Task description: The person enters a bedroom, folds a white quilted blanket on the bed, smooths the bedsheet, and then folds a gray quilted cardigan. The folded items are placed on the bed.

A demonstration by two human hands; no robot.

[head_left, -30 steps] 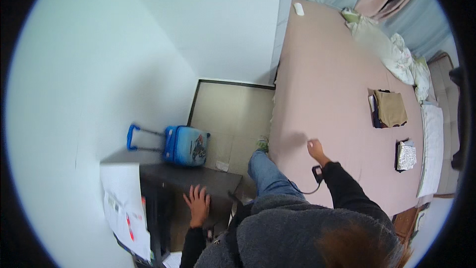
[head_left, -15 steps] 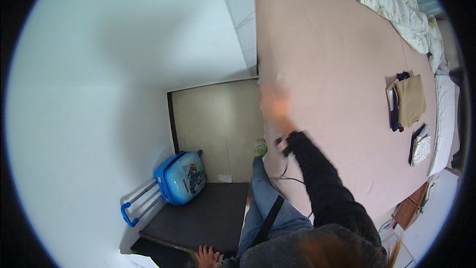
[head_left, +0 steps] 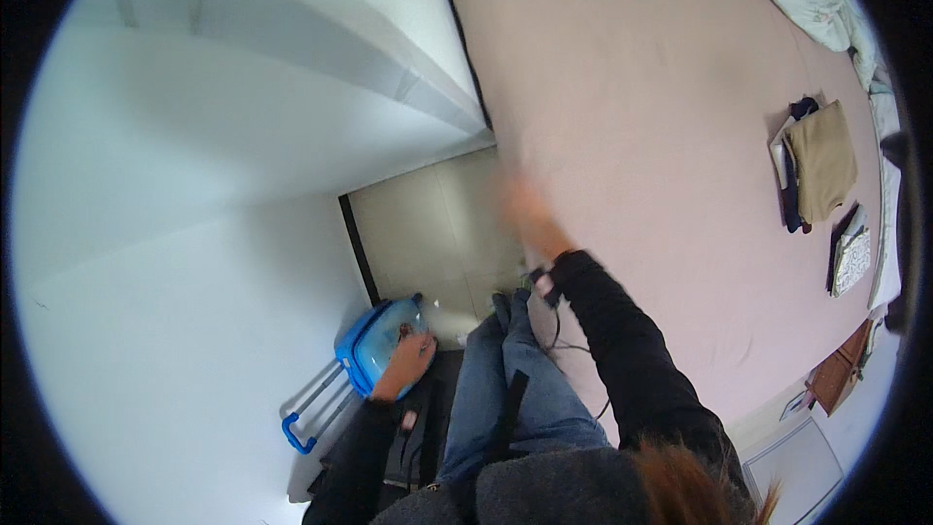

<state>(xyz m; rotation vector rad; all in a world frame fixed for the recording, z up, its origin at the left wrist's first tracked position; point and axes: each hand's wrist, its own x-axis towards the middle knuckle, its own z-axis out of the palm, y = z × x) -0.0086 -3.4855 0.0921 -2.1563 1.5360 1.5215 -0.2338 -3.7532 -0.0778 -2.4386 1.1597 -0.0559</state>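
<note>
Luggage first: a small blue child's suitcase [head_left: 374, 348] with a blue pull handle sits on the dark cabinet top [head_left: 428, 428] by the white wall [head_left: 194, 233], and the left hand [head_left: 406, 362] rests on its face, fingers spread flat rather than gripping. Jeans-clad legs extend beside it toward the beige floor tiles [head_left: 428, 233]. Out over the pink bedsheet [head_left: 661, 136] the right hand [head_left: 520, 209] is blurred; I cannot tell its fingers' state. Folded clothes [head_left: 821, 160] lie well apart.

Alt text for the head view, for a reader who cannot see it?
The person's left hand rests on a small blue suitcase, while the blurred right hand reaches over a pink bed. Folded clothes lie farther right.
</note>
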